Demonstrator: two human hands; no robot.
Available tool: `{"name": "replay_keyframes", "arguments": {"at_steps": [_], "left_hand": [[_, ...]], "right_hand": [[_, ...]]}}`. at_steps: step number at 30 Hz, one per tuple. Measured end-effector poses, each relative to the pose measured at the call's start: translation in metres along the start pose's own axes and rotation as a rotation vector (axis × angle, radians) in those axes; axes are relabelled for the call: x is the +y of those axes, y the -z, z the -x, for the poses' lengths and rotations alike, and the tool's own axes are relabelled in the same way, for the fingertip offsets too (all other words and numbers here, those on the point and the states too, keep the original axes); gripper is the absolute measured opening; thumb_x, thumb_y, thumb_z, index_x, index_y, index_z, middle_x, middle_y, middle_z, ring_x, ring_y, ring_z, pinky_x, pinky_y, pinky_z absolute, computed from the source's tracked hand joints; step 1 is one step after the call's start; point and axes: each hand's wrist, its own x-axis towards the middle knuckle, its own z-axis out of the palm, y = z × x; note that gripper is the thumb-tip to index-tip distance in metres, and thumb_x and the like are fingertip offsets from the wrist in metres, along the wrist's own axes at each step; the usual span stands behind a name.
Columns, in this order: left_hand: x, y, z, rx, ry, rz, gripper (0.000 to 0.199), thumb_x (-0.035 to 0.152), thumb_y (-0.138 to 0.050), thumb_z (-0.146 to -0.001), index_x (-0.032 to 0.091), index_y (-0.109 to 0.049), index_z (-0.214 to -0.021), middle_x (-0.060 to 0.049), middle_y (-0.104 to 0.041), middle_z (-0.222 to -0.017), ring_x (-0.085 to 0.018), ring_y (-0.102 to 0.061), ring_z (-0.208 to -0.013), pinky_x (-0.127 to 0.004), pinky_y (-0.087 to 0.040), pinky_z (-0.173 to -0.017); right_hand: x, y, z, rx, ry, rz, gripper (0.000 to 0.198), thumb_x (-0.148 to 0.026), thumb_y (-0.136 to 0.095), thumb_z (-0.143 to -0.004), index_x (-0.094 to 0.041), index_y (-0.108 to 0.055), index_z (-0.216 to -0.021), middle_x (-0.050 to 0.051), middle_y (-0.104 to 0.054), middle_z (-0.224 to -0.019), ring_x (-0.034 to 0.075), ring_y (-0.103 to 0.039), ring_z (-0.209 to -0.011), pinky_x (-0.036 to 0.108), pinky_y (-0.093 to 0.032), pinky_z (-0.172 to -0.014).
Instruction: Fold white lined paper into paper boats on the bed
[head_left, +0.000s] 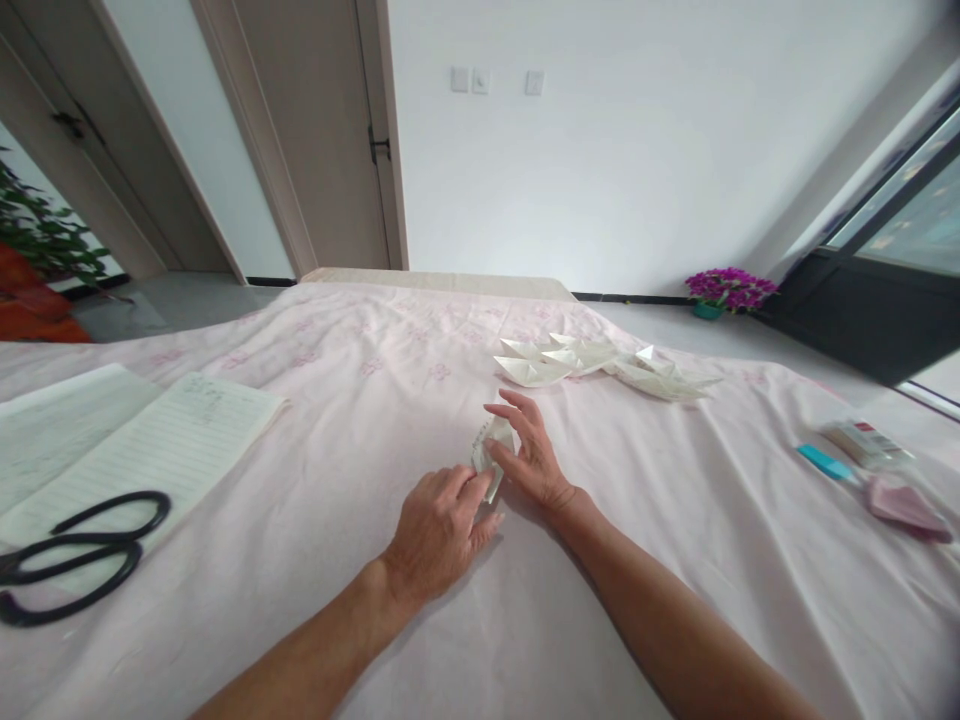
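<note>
A small piece of folded paper [502, 436] with writing along one side lies on the pink cloth in front of me. My left hand [442, 520] grips its near end, fingers bent over it. From the right, my right hand [531, 455] holds the same paper with the thumb on it, the index and middle fingers reaching past its far edge. Parts of the paper are hidden under my fingers. Beyond my hands sits a group of several folded paper boats [570, 358].
Black-handled scissors [97, 550] rest partly on an open lined notebook [202, 425] at left. At right lie a blue-handled item [825, 461], a clear packet [868, 445] and a pink item [907, 507]. The floral cloth [337, 480] is wrinkled.
</note>
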Motion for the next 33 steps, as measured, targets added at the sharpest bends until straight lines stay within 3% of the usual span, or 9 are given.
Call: {"name": "replay_keyframes", "arguments": {"at_steps": [6, 9, 12, 18, 21, 26, 33], "left_hand": [[-0.006, -0.008, 0.001, 0.066, -0.172, 0.198, 0.033, 0.024, -0.053, -0.092, 0.019, -0.052, -0.124, -0.009, -0.066, -0.107, -0.022, -0.063, -0.099, -0.038, -0.053, -0.087], [-0.016, -0.009, -0.003, 0.172, -0.106, 0.215, 0.033, 0.01, -0.045, -0.092, 0.021, -0.052, -0.122, -0.007, -0.067, -0.106, -0.018, -0.064, -0.099, -0.035, -0.053, -0.089], [-0.031, -0.009, -0.009, 0.223, -0.017, 0.139, 0.038, 0.005, -0.044, -0.089, 0.023, -0.054, -0.121, -0.009, -0.061, -0.12, -0.02, -0.059, -0.111, -0.038, -0.052, -0.096], [-0.055, -0.012, -0.015, 0.124, -0.035, 0.104, 0.046, 0.002, -0.055, -0.081, 0.026, -0.056, -0.12, -0.009, -0.04, -0.145, -0.026, -0.038, -0.138, -0.046, -0.042, -0.109], [-0.06, -0.013, -0.015, 0.1, -0.045, 0.123, 0.041, 0.006, -0.058, -0.083, 0.024, -0.056, -0.12, -0.01, -0.042, -0.143, -0.025, -0.043, -0.134, -0.044, -0.044, -0.107], [-0.066, -0.011, -0.015, 0.096, -0.034, 0.193, 0.012, 0.011, -0.057, -0.087, 0.021, -0.06, -0.093, -0.006, -0.059, -0.12, -0.018, -0.063, -0.105, -0.032, -0.055, -0.088], [-0.065, -0.002, -0.013, 0.161, -0.037, 0.052, 0.009, 0.013, -0.054, -0.089, 0.019, -0.057, -0.084, -0.006, -0.065, -0.103, -0.017, -0.064, -0.089, -0.03, -0.052, -0.08]], "right_hand": [[0.019, -0.008, 0.002, -0.047, -0.155, -0.279, 0.069, -0.007, -0.045, -0.06, -0.024, -0.056, -0.125, 0.009, -0.039, -0.145, 0.025, -0.037, -0.136, 0.042, -0.04, -0.105], [0.028, -0.008, 0.0, -0.125, -0.315, -0.488, 0.072, -0.006, -0.045, -0.055, -0.021, -0.058, -0.123, 0.01, -0.053, -0.135, 0.026, -0.049, -0.126, 0.043, -0.043, -0.101], [0.029, -0.004, -0.003, -0.261, -0.464, -0.725, 0.07, -0.006, -0.047, -0.054, -0.018, -0.06, -0.122, 0.009, -0.066, -0.118, 0.026, -0.061, -0.11, 0.039, -0.049, -0.092], [0.018, 0.006, -0.01, -0.481, -0.513, -0.88, 0.058, -0.007, -0.057, -0.059, -0.018, -0.063, -0.116, 0.006, -0.067, -0.117, 0.02, -0.064, -0.103, 0.029, -0.05, -0.082], [0.013, 0.007, -0.012, -0.555, -0.499, -0.906, 0.055, -0.007, -0.058, -0.06, -0.018, -0.065, -0.114, 0.005, -0.068, -0.115, 0.018, -0.064, -0.101, 0.027, -0.049, -0.082], [0.011, 0.008, -0.013, -0.64, -0.506, -0.949, 0.054, -0.009, -0.061, -0.062, -0.018, -0.066, -0.115, 0.007, -0.069, -0.114, 0.02, -0.065, -0.099, 0.029, -0.05, -0.08], [0.021, 0.026, -0.016, -0.439, -0.525, -0.747, 0.033, -0.041, -0.068, -0.081, -0.022, -0.071, -0.107, 0.007, -0.065, -0.12, 0.021, -0.062, -0.106, 0.031, -0.049, -0.086]]}}
